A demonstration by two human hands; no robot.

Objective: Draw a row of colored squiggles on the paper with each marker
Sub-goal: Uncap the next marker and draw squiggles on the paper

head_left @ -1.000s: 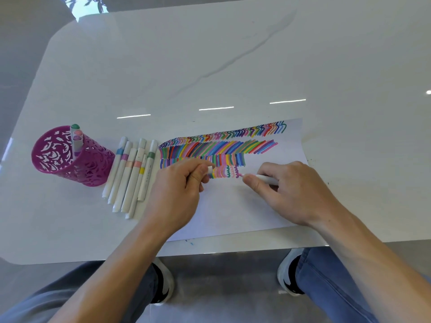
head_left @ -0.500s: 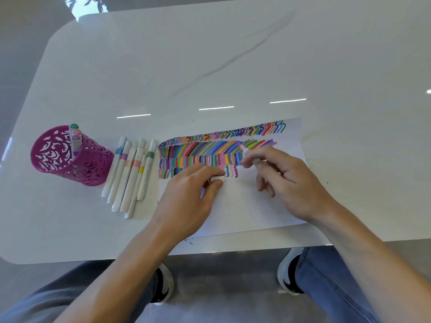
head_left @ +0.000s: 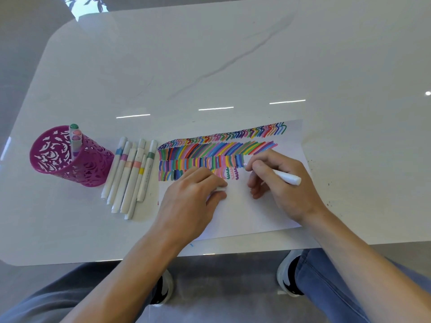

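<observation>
**Marker up at the top of the next squiggle**

Since a second ago my right hand [head_left: 283, 192] has carried the marker [head_left: 288, 177] upward. Its tip was low in the bottom row then. Now it sits just above and to the right of the last purple squiggle [head_left: 236, 174], by the end of the row of short strokes. My left hand [head_left: 191, 203] has slid slightly down and to the right on the paper [head_left: 245, 215].

My right hand pinches the marker close to its tip, with the other fingers loosely curled underneath. The barrel's long axis runs from the tip at upper left to its blunt end at lower right, which sticks out past my knuckles. The tip is too small for me to tell its colour. My left hand lies palm down on the sheet, with thumb and fingertips pinching a small white cap [head_left: 220, 189], which I take to be this marker's.

The bare paper for the next squiggle lies directly below the tip, toward me, and my right hand is the nearer one. I judge the stroke should wiggle down toward me, beside the purple one. My left hand is just to the left of that spot and clear of it.

The loose markers [head_left: 130, 173] lie side by side on the worktop [head_left: 233, 66] left of the paper, beside the pink cup [head_left: 58, 159].
</observation>
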